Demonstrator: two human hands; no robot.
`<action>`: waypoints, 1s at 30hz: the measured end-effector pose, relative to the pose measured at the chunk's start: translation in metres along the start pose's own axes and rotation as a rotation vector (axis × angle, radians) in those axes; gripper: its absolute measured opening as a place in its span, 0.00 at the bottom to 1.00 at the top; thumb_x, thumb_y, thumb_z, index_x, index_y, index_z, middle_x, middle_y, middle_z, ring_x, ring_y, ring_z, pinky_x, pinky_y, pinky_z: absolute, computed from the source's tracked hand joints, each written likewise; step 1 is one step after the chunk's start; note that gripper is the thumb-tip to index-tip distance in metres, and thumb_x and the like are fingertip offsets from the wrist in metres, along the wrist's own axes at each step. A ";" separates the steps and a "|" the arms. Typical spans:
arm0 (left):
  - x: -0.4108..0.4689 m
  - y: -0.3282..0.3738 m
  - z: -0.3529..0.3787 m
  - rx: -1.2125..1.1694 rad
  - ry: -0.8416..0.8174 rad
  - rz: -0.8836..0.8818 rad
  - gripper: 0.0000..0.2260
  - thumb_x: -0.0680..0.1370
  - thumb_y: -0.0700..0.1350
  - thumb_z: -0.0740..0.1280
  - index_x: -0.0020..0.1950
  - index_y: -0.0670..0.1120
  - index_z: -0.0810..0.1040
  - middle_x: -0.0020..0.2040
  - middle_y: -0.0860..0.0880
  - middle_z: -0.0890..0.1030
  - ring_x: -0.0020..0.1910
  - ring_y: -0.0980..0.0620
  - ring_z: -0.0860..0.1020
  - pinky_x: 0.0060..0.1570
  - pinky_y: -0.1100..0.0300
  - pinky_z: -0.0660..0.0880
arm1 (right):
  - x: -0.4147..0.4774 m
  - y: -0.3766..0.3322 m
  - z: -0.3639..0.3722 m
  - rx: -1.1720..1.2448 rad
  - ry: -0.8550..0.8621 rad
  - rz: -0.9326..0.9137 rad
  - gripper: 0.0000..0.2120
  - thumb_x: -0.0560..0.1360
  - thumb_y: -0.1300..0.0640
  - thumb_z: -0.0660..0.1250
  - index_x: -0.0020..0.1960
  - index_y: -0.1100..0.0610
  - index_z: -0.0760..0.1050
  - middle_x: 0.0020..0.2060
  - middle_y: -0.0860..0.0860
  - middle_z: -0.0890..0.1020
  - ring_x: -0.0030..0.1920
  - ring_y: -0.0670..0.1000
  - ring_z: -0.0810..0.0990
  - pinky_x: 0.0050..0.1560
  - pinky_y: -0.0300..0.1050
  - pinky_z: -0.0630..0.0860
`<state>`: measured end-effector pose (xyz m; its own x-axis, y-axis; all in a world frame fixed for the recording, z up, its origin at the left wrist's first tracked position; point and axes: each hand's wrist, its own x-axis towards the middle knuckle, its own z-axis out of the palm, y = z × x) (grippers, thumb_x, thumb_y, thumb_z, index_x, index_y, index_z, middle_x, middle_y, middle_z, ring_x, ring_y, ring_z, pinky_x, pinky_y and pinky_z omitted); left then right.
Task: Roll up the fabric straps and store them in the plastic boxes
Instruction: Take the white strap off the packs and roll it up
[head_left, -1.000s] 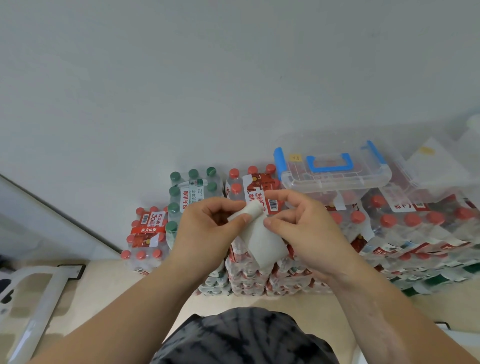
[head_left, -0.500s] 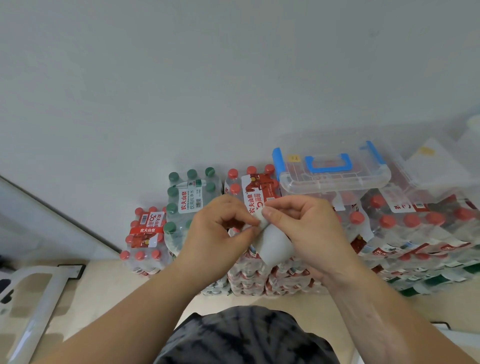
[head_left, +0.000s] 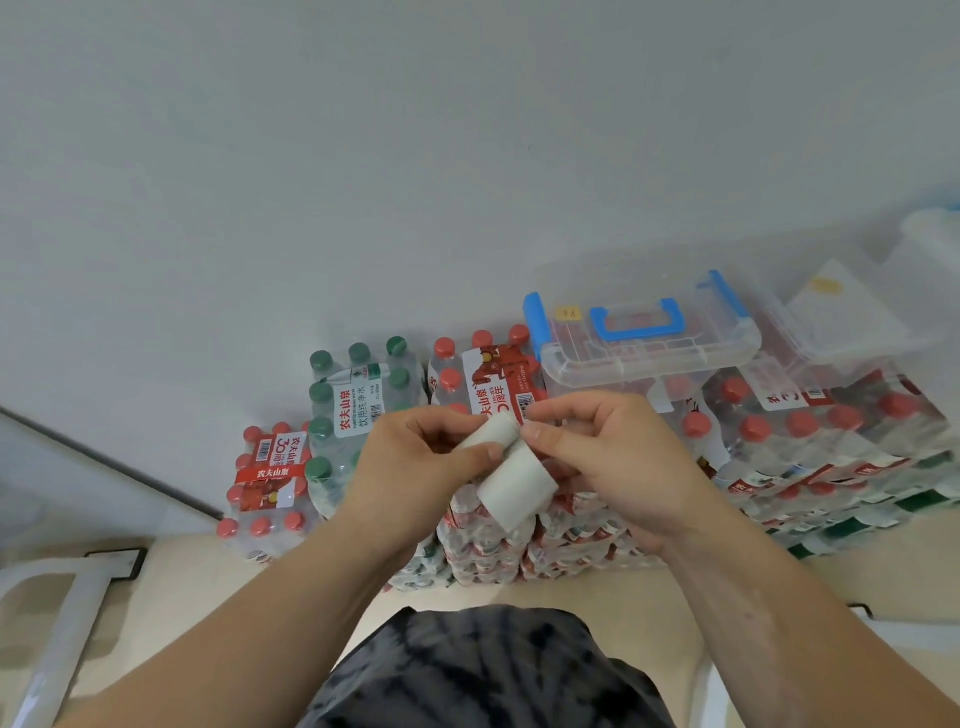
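In the head view, the left hand (head_left: 415, 467) and the right hand (head_left: 602, 467) both pinch a white fabric strap (head_left: 514, 488) with curled fingers. Its top is rolled up. The loose end hangs down. Behind the hands, a clear plastic box (head_left: 649, 364) sits on packs of water bottles (head_left: 810, 431).

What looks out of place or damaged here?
Nothing stands out. The white strap, pinched by left hand and right hand, is partly rolled with its end hanging; the plastic box sits lidded on the bottle packs.
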<state>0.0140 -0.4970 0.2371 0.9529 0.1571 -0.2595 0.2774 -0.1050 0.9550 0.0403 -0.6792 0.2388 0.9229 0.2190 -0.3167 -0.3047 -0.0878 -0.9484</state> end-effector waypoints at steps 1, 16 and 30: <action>0.002 -0.001 0.000 0.001 0.005 0.000 0.07 0.70 0.33 0.77 0.45 0.43 0.87 0.44 0.46 0.87 0.46 0.44 0.85 0.46 0.56 0.84 | 0.002 0.000 0.002 -0.002 0.013 0.007 0.09 0.75 0.58 0.74 0.55 0.54 0.83 0.42 0.51 0.88 0.44 0.51 0.88 0.44 0.51 0.85; 0.047 0.002 -0.049 -0.153 -0.250 0.029 0.08 0.73 0.30 0.74 0.48 0.42 0.84 0.46 0.37 0.84 0.44 0.46 0.81 0.47 0.57 0.81 | 0.028 -0.014 0.052 0.092 0.147 0.046 0.15 0.65 0.59 0.80 0.50 0.56 0.85 0.44 0.53 0.89 0.48 0.53 0.88 0.50 0.49 0.84; 0.096 -0.005 -0.086 -0.193 -0.666 -0.015 0.17 0.74 0.27 0.69 0.48 0.50 0.83 0.44 0.48 0.82 0.41 0.48 0.79 0.38 0.58 0.78 | 0.023 -0.022 0.090 0.133 0.339 0.151 0.14 0.70 0.73 0.74 0.53 0.61 0.81 0.40 0.61 0.83 0.40 0.57 0.84 0.39 0.52 0.84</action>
<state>0.0937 -0.3967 0.2194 0.8385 -0.4858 -0.2468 0.3229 0.0783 0.9432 0.0471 -0.5851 0.2515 0.8839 -0.1223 -0.4513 -0.4504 0.0366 -0.8921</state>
